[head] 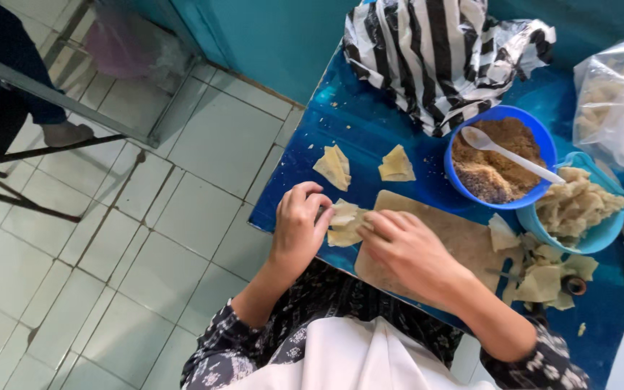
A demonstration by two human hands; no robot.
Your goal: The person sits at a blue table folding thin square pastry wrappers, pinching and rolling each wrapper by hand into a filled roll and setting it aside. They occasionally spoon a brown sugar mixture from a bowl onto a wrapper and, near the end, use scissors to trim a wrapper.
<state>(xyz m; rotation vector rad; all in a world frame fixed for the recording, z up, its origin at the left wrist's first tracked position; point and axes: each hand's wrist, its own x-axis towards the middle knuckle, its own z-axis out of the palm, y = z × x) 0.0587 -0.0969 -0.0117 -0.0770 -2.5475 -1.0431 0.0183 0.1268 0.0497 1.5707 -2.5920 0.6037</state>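
Observation:
My left hand (299,225) and my right hand (404,248) both pinch a pale dough wrapper (344,221) at the near-left edge of a brown cutting board (464,238). The wrapper is partly folded between my fingers. Two folded dumplings lie on the blue table: one (334,167) and another (396,164) just beyond my hands. A blue bowl (503,112) of brown filling with a white spoon (505,152) stands behind the board.
A light blue bowl (601,235) holds a pile of wrappers, and loose wrappers (543,278) lie beside it. A striped black-and-white bag (442,50) and a clear plastic bag (619,101) sit at the back. Another person's foot (66,132) is on the tiled floor, left.

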